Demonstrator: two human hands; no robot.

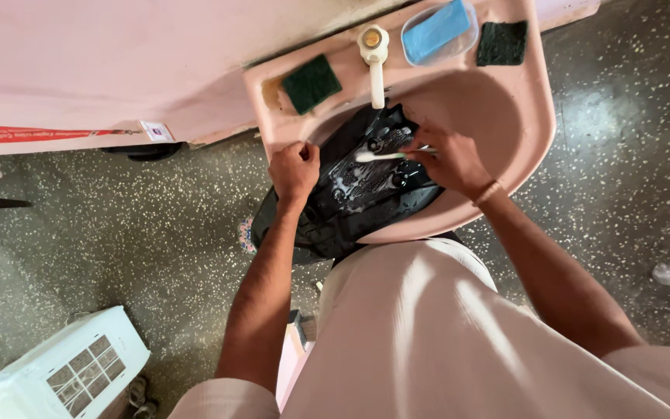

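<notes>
A black shoe (358,194) lay sole-up across the near-left rim of the pink sink (533,116), its sole wet with suds. The left hand (294,169) was clenched on the shoe's left edge, seemingly to steady it and keep the sole facing up. The right hand (447,159) grasped a white toothbrush (381,155), bristles laid on the sole just below the tap (374,58). Two green scouring pads (312,83) and a clear tub with a blue cloth (437,32) sat on the far ledge, within reach.
</notes>
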